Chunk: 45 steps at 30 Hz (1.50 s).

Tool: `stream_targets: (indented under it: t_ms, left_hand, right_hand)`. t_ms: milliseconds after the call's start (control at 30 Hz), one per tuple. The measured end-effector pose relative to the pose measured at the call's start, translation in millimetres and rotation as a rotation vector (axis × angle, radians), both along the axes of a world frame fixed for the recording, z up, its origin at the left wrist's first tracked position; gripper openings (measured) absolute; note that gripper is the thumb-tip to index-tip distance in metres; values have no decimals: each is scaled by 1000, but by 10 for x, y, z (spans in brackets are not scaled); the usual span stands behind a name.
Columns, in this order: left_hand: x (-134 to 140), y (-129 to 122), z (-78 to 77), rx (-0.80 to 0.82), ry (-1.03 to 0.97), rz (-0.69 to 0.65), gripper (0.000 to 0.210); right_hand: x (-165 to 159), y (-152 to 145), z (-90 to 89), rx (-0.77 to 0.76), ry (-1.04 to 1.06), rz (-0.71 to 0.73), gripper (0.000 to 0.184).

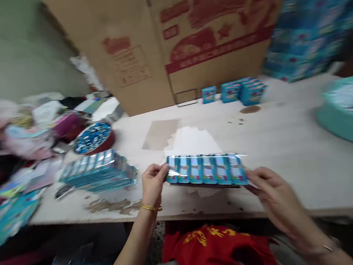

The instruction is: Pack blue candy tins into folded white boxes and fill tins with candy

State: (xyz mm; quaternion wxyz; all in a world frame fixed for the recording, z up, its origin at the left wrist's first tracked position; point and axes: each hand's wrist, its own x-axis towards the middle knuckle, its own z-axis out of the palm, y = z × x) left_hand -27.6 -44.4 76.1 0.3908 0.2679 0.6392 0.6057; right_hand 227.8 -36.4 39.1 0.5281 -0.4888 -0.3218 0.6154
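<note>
A row of several small blue boxes in clear plastic wrap is held level above the front of the table. My left hand pinches its left end between thumb and fingers. At the right end, my right hand grips the wrapped row, its fingers partly behind it. Clear film sticks out past the boxes at the upper corners. To the left of my left hand lies a stack of similar wrapped blue packs.
A red bowl of small blue pieces stands behind the stack. Small blue boxes and a wire frame stand before a large cardboard box. At right is a turquoise basin; clutter fills the left.
</note>
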Motion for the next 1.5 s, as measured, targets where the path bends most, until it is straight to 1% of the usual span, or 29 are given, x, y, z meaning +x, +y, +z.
stream_targets:
  t_ms: [67,133,167,233,300,367,400,467,500,567,633,700,800,900,1067,1167,1233,1300,1333,1367,1400,1433,1467,1500]
  left_hand:
    - [-99,-119,303,74,58,3,40]
    - [-297,-246,671,154,176,41,37]
    - [-431,-313,872,187,254,74,35]
    - [-768,-445,1275,218,411,155,32]
    - [-1185,-551,1626,195,499,225,28]
    - [-1647,-624,1875,143,491,237,24]
    - [-1878,-652,1955,118,475,232,23]
    - [-2303,-709,2029,69,448,242,26]
    - [-2486,-739,2029,45,438,258,29]
    - [-2777,-799,1969,3,414,296,33]
    - [-2972,-842,1854,-32,383,313,34]
    - [-3096,-852,1719,-58,355,312,33]
    - [-3209,-804,1543,-90,325,307,30]
    - [-3287,-726,1446,-101,320,307,29]
    - [-3377,-678,1405,-131,372,294,33]
    - [-3382,-694,1418,-163,437,298,33]
    - [-3303,-705,1463,-175,514,330,28]
    - [-3107,-714,1519,-139,635,423,26]
    - [-2958,-719,1532,-79,735,500,29]
    - [-2774,-727,1521,-7,818,561,37]
    - [-2555,-738,1474,91,905,626,43]
    - [-2300,-748,1383,258,1111,665,41]
    - [-2012,-755,1240,351,1224,561,36]
    - [-1698,-750,1046,404,1273,407,31]
  right_hand:
    - [-83,10,254,48,-9,-15,35]
    - [-278,56,576,98,39,-7,36]
    - [-419,79,752,125,69,20,37]
    - [-773,120,1089,193,123,135,36]
    - [-1207,175,1336,295,184,290,32]
    - [-1688,245,1458,361,245,420,28]
    - [-1935,277,1477,371,278,466,29]
    - [-2408,314,1467,350,333,523,35]
    - [-2621,314,1449,324,349,535,38]
    - [-2971,283,1405,258,351,537,41]
    - [-3201,230,1360,200,335,539,41]
    - [-3322,185,1319,150,325,543,41]
    - [-3387,160,1278,105,314,524,41]
    - [-3415,181,1263,124,280,508,38]
    - [-3466,202,1230,160,269,558,40]
    - [-3420,183,1218,169,248,608,36]
    - [-3292,214,1201,181,222,674,32]
    - [-3047,333,1119,239,158,713,31]
    - [-2871,430,1034,316,94,709,31]
    - [-2655,547,912,425,-5,691,32]
    - [-2400,671,752,552,-140,664,32]
    - [-2110,792,558,681,-305,636,32]
    - [-1799,895,336,779,-502,613,32]
    - [-1481,971,97,822,-701,583,34]
